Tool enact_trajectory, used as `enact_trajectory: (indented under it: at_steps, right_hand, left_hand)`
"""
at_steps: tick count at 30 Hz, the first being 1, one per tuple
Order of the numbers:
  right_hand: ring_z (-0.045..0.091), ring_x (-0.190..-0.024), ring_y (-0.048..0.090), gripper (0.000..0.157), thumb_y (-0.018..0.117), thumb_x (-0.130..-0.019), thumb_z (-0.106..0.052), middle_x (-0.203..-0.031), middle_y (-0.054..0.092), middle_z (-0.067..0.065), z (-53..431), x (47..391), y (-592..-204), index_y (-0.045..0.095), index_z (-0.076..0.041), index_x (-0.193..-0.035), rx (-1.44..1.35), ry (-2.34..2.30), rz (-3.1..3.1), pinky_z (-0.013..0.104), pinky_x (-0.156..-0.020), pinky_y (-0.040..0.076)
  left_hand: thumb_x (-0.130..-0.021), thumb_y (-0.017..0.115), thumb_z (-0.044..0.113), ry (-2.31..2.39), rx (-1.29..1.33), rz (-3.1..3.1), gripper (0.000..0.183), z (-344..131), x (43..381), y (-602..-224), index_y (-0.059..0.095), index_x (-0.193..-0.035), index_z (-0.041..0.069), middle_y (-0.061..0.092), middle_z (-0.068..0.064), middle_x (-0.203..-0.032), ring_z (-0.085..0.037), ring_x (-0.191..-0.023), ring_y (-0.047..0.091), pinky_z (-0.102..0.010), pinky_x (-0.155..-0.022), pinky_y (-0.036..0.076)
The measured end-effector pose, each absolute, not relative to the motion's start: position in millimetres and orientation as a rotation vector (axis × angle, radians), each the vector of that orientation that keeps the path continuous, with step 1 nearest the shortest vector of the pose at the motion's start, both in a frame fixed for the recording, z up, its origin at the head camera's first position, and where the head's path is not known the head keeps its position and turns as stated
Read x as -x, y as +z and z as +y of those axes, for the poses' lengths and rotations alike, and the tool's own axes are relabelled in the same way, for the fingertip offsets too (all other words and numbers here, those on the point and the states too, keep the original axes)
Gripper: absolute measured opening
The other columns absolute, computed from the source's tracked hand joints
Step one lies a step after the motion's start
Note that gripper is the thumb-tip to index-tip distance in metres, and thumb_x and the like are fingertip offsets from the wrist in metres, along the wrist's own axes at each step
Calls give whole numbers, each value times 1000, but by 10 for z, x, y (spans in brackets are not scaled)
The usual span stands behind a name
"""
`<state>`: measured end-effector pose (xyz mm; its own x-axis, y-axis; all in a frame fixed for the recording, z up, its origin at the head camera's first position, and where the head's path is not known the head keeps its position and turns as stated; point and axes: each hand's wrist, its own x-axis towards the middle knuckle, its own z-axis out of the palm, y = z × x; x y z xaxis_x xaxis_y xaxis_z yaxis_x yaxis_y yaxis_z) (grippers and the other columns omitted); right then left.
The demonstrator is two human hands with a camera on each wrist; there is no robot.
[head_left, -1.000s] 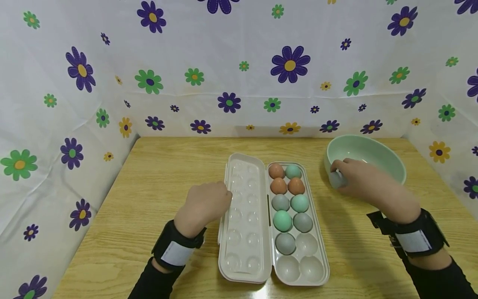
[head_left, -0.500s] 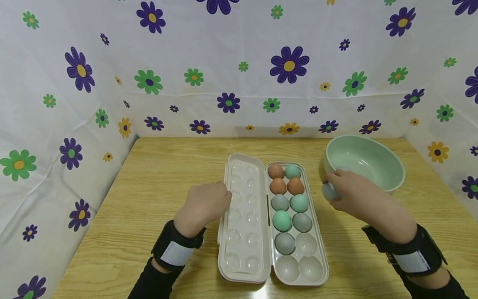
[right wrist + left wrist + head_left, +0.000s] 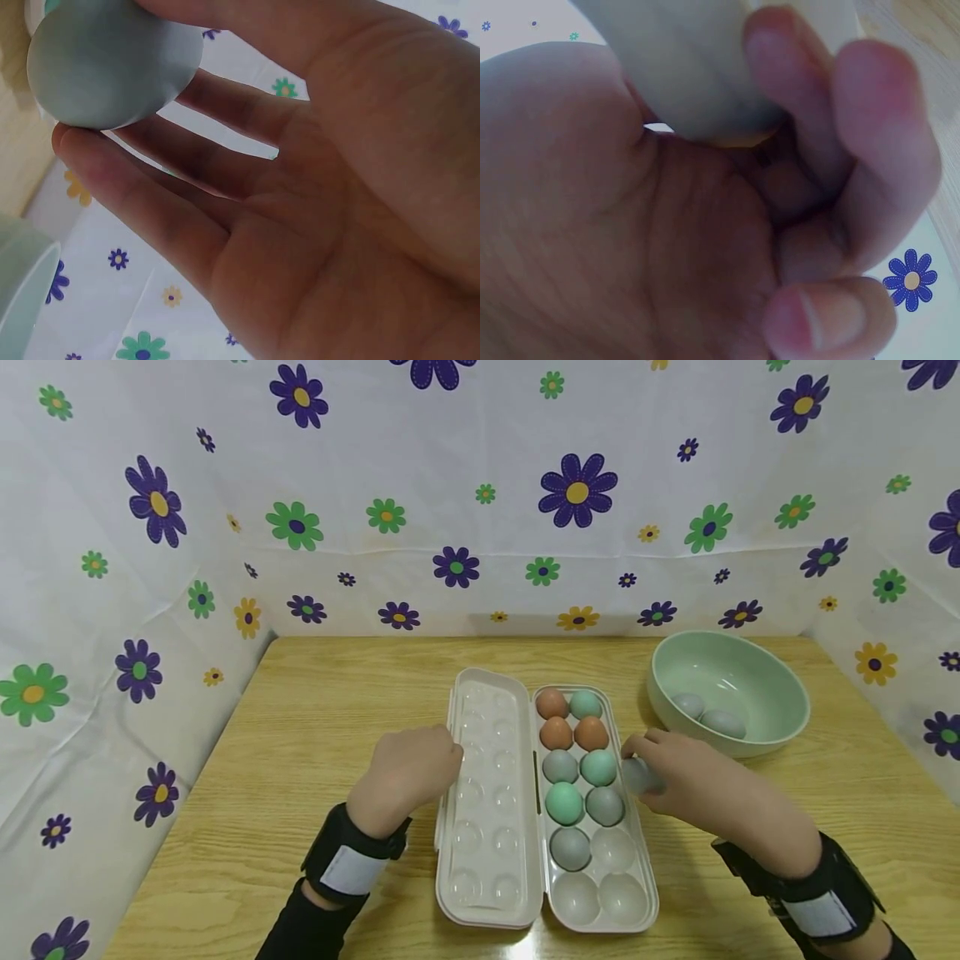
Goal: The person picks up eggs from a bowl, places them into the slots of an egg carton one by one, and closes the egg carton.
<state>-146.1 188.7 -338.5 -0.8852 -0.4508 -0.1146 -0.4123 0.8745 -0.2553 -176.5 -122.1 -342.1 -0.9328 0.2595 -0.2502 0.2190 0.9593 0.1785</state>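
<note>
My right hand (image 3: 686, 777) holds a grey egg (image 3: 640, 775) between thumb and fingertips, just right of the open egg carton (image 3: 643, 860). In the right wrist view the pale grey egg (image 3: 112, 64) shows large, gripped near its edge. My left hand (image 3: 408, 768) grips the left edge of the carton's lid (image 3: 487, 860). Close up in the left wrist view, the lid (image 3: 690, 67) sits inside my curled fingers (image 3: 881, 112). Brown, green and grey eggs fill the carton's far rows; one grey egg (image 3: 571, 848) sits beside bare cups nearest me.
A light green bowl (image 3: 772, 693) stands at the back right with two grey eggs (image 3: 723, 722) inside. The wooden table (image 3: 337, 693) meets flowered cloth (image 3: 420, 443) at the back and sides.
My right hand has moved with the grey egg from the bowl's rim, left and toward me, up to the carton's right side. The left hand stays on the lid.
</note>
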Motion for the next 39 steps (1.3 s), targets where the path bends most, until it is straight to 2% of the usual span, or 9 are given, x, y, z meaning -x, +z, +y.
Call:
enact_trajectory:
  at_steps: [8, 16, 22, 30, 39]
  right_hand:
    - [12, -83, 56, 40, 84, -76, -9, -94, 62, -2, 1773, 1311, -3453, 66, -11, -112, 760, -332, 2900, 32, -73, 50]
    - [10, -86, 57, 43, 87, -75, -12, -99, 63, -5, 1679, 1202, -3480, 65, -16, -112, 846, -338, 2842, 31, -75, 52]
    - [9, -86, 56, 43, 87, -76, -14, -99, 62, -7, 1627, 1155, -3547, 65, -17, -112, 813, -366, 2787, 30, -75, 52]
    - [9, -81, 55, 45, 88, -72, -11, -93, 57, -8, 1582, 1053, -3727, 60, -16, -107, 1014, -349, 2790, 29, -71, 49]
    - [10, -79, 52, 41, 87, -74, -11, -90, 55, -8, 1577, 1037, -3764, 58, -17, -102, 954, -307, 2803, 28, -69, 47]
  left_hand:
    - [-105, 40, 19, 230, -345, 2835, 36, -1215, 1762, -3410, 65, -82, 4, 45, -1, -62, -16, -56, 48, -30, -51, 35]
    - [-105, 42, 19, 208, -353, 2837, 36, -1204, 1755, -3403, 66, -86, 2, 46, -2, -62, -17, -56, 49, -30, -50, 37]
    - [-105, 42, 20, 201, -353, 2837, 36, -1204, 1757, -3410, 66, -84, 2, 46, -2, -62, -17, -56, 49, -30, -50, 37]
    - [-105, 42, 20, 194, -347, 2835, 37, -1202, 1763, -3412, 66, -83, 3, 48, -2, -63, -17, -57, 50, -31, -51, 38]
    - [-106, 41, 21, 170, -353, 2837, 37, -1201, 1764, -3407, 67, -87, 2, 51, -3, -65, -19, -61, 53, -36, -57, 44]
